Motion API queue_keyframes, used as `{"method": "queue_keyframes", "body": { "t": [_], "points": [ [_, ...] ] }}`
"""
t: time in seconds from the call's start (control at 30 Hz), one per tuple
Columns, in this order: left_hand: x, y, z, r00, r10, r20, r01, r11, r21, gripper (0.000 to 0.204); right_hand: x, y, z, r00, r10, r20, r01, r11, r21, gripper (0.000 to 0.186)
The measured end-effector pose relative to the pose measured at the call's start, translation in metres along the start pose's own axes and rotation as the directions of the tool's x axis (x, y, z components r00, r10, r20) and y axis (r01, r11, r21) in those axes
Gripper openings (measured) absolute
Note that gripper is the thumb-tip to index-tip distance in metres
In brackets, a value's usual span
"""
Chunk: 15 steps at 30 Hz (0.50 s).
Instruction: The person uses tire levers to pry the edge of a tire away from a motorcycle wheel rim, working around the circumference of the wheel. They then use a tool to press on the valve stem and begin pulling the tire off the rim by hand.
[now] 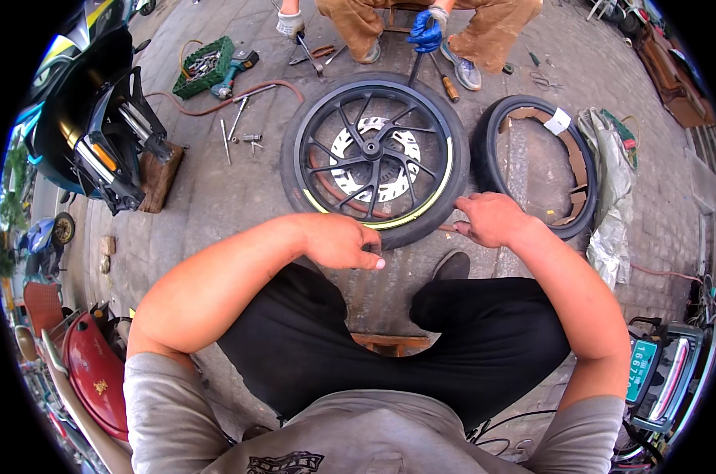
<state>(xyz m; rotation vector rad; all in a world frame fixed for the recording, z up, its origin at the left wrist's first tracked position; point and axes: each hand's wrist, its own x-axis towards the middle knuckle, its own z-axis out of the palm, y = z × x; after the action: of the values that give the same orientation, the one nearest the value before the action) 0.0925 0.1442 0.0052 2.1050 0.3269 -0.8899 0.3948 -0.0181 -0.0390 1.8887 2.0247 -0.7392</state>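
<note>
A black spoked motorcycle wheel (371,150) with a tyre (297,174) around it lies flat on the ground before me. A slotted brake disc (340,146) shows beneath its spokes. My left hand (338,239) is bent over the tyre's near edge, thumb toward me, fingers partly hidden. At the near right edge, my right hand (492,219) has curled fingers against the tyre. Across from me, another person's blue-gloved hand (426,31) holds a dark tyre lever (415,69) at the far rim. That person's white-gloved hand (291,25) grips a metal tool.
A second tyre (484,162) with cardboard inside lies right, beside a grey sheet (608,205). A screwdriver (450,88), sockets, a cordless drill (235,75) and a green basket (204,67) lie beyond. A motorcycle front (97,134) stands left near a wooden block (162,178). A hose (184,110) runs under the wheel.
</note>
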Motion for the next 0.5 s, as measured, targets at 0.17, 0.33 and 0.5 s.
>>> {"method": "queue_keyframes", "body": {
  "t": [0.17,0.33,0.5],
  "points": [
    [0.002,-0.003,-0.003,1.0,0.002,0.013,-0.002,1.0,-0.001,0.062,0.002,0.016,0.011,0.989,0.012,0.146,-0.016,1.0,0.025,0.052],
    [0.006,-0.001,-0.002,0.998,0.054,0.022,-0.053,0.998,-0.043,0.062,0.001,0.033,0.024,0.978,0.037,0.204,-0.044,0.999,0.032,0.049],
    [0.004,0.0,-0.002,0.999,0.047,0.02,-0.046,0.998,-0.049,0.063,0.005,0.028,0.024,0.983,-0.007,0.184,-0.003,0.999,0.054,0.046]
  ]
}}
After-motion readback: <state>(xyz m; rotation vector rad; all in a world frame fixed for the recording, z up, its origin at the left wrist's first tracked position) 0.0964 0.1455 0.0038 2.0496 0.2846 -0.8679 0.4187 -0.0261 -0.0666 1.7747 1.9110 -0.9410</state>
